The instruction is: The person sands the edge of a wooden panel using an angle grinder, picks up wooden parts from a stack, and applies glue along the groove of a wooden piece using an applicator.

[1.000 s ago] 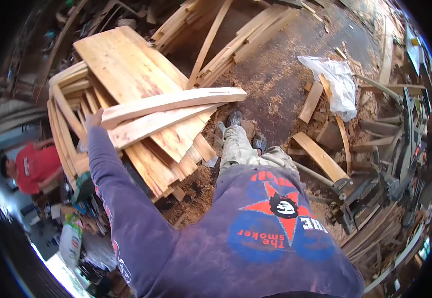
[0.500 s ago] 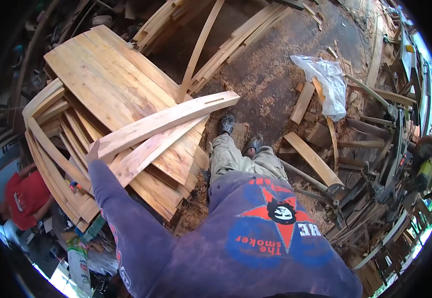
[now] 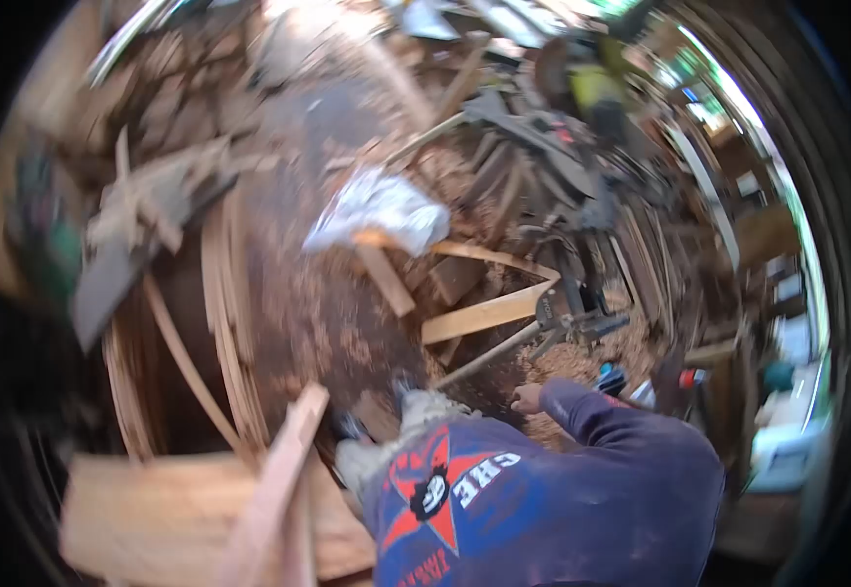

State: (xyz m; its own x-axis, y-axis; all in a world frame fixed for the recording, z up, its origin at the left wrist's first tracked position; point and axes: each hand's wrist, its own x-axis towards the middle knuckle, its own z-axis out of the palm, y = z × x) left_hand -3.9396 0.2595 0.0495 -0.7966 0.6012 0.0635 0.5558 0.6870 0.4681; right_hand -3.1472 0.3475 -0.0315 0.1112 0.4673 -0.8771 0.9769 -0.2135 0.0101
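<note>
Over the wood-cluttered, shaving-strewn floor (image 3: 298, 313) hangs the right hand (image 3: 526, 397), grip too blurred to tell.

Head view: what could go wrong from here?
The narrow timber juts past the edge of the wide board, so a passing knock might shift it; the left hand is out of view, so whether anything steadies it is unclear. The plastic sheet lies among loose offcuts, which could slip underfoot.
</note>
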